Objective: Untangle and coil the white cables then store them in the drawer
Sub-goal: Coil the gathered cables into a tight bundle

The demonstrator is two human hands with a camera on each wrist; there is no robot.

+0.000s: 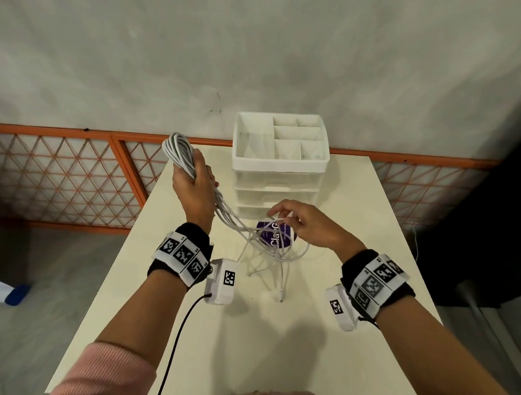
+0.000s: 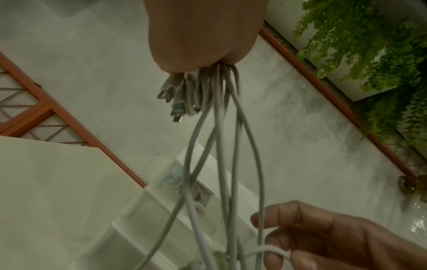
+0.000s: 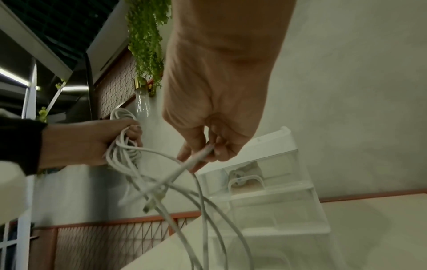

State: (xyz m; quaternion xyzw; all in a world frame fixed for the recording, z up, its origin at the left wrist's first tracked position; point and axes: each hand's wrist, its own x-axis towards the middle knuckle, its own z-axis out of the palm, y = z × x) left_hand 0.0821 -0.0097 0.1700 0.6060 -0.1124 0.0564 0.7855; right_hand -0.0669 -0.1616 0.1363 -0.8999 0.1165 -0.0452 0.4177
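My left hand [image 1: 193,183] is raised above the table and grips a bundle of white cables [image 1: 179,152], looped over its top. Several strands [image 2: 217,138] hang from the fist [image 2: 203,42] with connector ends [image 2: 174,98] beside them. They trail down to a loose tangle [image 1: 271,251] on the table. My right hand [image 1: 303,225] pinches one white strand [image 3: 198,159] between thumb and fingers [image 3: 196,146], just in front of the drawer unit [image 1: 279,178]. That unit is clear plastic with a white compartment tray [image 1: 280,135] on top; its drawers look closed.
A round purple label [image 1: 278,234] lies under the tangle. The cream table [image 1: 261,334] stands against a grey wall, with an orange lattice fence [image 1: 53,176] behind it. A black cord [image 1: 176,340] runs from the left wrist camera. Green plants [image 2: 369,45] hang on the wall.
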